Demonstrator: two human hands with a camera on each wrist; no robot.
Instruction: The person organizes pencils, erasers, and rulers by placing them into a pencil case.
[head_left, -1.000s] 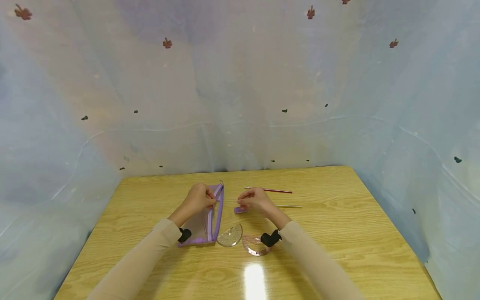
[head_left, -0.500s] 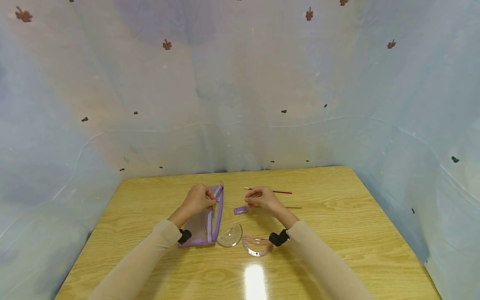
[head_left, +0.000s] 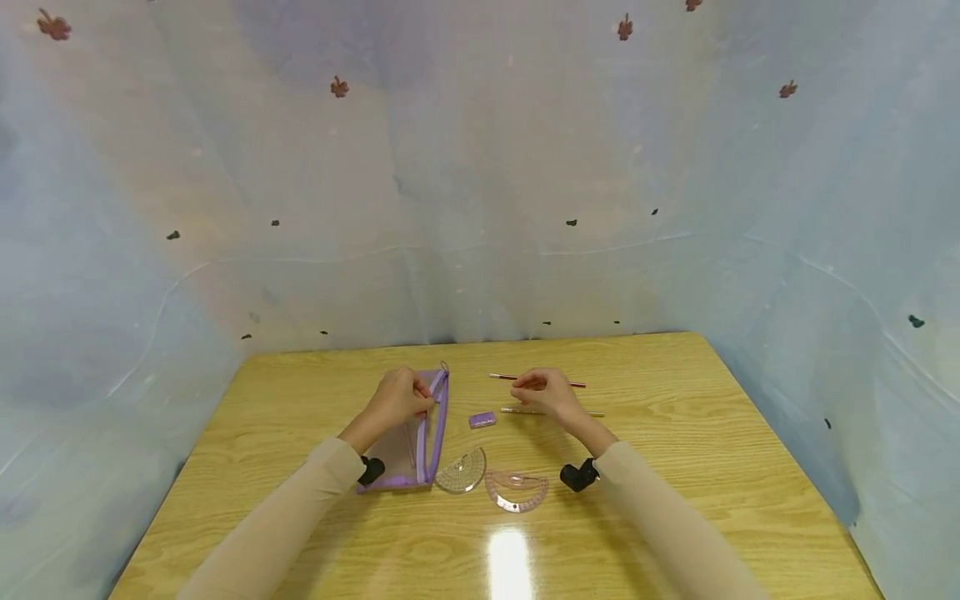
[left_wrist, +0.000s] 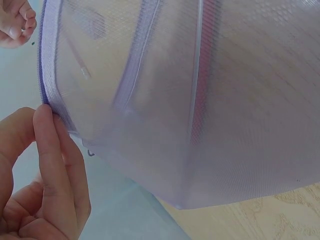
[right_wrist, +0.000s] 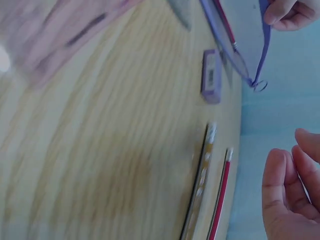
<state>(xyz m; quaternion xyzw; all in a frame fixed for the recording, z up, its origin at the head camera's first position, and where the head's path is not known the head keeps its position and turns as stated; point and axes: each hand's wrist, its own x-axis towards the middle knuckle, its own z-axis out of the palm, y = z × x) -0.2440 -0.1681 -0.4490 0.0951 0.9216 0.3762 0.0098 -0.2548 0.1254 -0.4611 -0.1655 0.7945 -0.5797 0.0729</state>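
My left hand (head_left: 393, 397) pinches the zippered edge of a purple mesh pencil pouch (head_left: 392, 454), whose mouth gapes toward the right. Through the mesh in the left wrist view, a red pencil (left_wrist: 201, 65) shows inside. Over the table, my right hand (head_left: 551, 394) hovers with loosely bent fingers and nothing in them. Just below it lies a gold pencil (head_left: 592, 414), eraser end to the left. A red pencil (head_left: 576, 385) lies behind that, partly covered by the hand. Between pouch and right hand sits a small purple eraser (right_wrist: 211, 77).
A clear protractor (head_left: 462, 472) lies against the pouch's near right corner. Beside it is a pink protractor (head_left: 517, 505). All rest on a wood-grain table (head_left: 675, 467), with a pale patterned curtain (head_left: 480, 167) hanging behind and along the sides.
My right hand has moved right, away from the purple eraser, uncovering it and the left end of the gold pencil. My left hand has kept its hold on the pouch.
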